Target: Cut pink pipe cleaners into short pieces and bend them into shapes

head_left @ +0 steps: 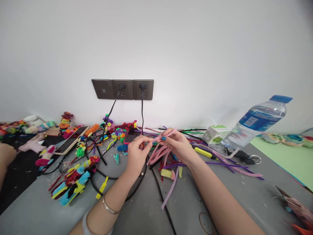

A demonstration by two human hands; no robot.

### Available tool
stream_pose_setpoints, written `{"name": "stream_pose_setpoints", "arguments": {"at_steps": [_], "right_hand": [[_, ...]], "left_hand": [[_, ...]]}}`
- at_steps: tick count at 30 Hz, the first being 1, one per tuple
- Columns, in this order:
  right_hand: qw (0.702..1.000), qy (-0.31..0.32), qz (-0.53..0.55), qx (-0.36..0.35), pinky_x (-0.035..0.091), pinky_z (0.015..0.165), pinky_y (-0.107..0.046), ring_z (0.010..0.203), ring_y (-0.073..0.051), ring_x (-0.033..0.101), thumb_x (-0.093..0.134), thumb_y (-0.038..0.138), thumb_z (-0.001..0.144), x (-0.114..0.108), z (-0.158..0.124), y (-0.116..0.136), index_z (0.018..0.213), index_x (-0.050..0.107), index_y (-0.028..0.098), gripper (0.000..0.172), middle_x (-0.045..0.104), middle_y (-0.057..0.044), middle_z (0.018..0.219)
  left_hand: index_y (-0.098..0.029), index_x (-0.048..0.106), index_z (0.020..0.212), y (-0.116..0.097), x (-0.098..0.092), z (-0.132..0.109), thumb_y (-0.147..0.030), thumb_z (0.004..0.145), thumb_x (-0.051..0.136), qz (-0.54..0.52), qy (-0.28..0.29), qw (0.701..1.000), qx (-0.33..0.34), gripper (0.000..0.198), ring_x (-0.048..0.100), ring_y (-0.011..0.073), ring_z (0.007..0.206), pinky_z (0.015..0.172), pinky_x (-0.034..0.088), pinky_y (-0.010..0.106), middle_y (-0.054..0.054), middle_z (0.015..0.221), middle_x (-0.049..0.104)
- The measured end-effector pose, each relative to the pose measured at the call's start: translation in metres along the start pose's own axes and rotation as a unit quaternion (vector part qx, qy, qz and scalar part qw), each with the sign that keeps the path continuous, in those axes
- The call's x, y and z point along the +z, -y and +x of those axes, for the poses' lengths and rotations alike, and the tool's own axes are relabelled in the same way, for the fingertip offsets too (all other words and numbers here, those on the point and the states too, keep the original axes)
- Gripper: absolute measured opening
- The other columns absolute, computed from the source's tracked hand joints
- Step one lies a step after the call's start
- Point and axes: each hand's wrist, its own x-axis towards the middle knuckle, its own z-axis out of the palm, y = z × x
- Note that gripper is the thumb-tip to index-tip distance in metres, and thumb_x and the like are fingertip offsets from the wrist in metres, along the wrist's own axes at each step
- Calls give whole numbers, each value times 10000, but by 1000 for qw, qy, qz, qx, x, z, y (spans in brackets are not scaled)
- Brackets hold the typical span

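Both my hands meet above the middle of the table, pinching pink pipe cleaners (158,138). My left hand (137,151) is closed, its thumb and forefinger on one end of a pink strand. My right hand (179,145) is closed on the same strand close by, with a tip sticking out past its fingers. More pink pipe cleaners (158,155) hang in a looped bunch below my right hand. Under them lie a pale lilac pipe cleaner (170,191) and a short yellow-and-pink fuzzy piece (167,173).
Pipe-cleaner figures (73,182) and a phone (72,140) lie at left, near another person's hand (7,156). Black cables run from wall sockets (122,89). Rightward are a yellow cutter (203,152), drink carton (216,133), tilted water bottle (256,122) and scissors (290,200).
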Motion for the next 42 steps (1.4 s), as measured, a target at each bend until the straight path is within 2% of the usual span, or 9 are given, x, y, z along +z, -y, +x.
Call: {"name": "stream_pose_setpoints", "arguments": {"at_steps": [3,7,11,14,21,24,31,37,42], "right_hand": [[1000,-4,-4,-4,578,740,-242,750,-130,701,839,301,717,-1,1,-2,792,639,201,236,708,-1,805],[999,-9,-26,-26,564,716,-250,754,-136,693,834,312,723,-1,2,-7,862,644,203,260,691,-1,813],[994,-20,-63,-86,539,710,-256,729,-127,650,823,307,731,5,1,-8,844,642,202,238,657,8,777],[982,-26,-119,-141,525,704,-270,725,-135,626,794,311,757,11,0,-8,819,648,205,190,645,2,772],[957,-6,-223,-186,471,672,-302,730,-171,608,730,272,792,13,-2,-5,737,683,194,106,658,-33,757],[958,13,-224,-176,463,678,-306,723,-168,596,728,281,801,13,-3,-3,723,684,190,128,648,-29,741],[977,50,-192,-83,467,643,-284,681,-151,580,767,381,770,13,-4,-1,753,659,175,233,643,-18,738],[981,34,-170,-84,483,640,-270,659,-131,570,776,384,769,13,-4,-2,790,626,187,249,608,2,742],[984,30,-143,-97,540,712,-318,711,-161,633,791,397,752,10,-3,-3,787,666,205,231,659,-18,789]], "left_hand": [[-168,729,772,0,0,2,-215,783,679,-45,-5,996,-71,70,502,117,591,544,359,234,12,702,666],[-167,721,776,1,2,5,-246,728,749,-164,-2,977,-136,97,551,115,648,572,402,215,11,733,669],[-166,707,806,-2,8,4,-290,614,856,-347,5,905,-247,272,555,90,618,559,430,197,-9,713,654],[-149,709,788,-7,13,1,-270,548,902,-420,15,856,-302,331,593,87,657,572,449,184,2,746,677],[-160,738,760,-8,13,2,-232,484,936,-486,-24,811,-325,348,629,83,712,634,479,181,-11,773,707],[-170,741,737,-7,13,2,-232,482,938,-488,-26,806,-333,328,639,87,721,642,482,187,-12,786,716],[-152,752,749,-9,13,2,-278,458,948,-459,-21,821,-338,373,605,66,654,626,467,177,-12,723,697],[-157,740,762,-7,10,4,-287,477,941,-455,-8,826,-333,372,572,62,646,565,403,161,-17,713,671],[-165,714,750,-7,8,3,-286,528,914,-440,8,842,-313,322,447,37,547,536,364,173,-42,673,614]]}}
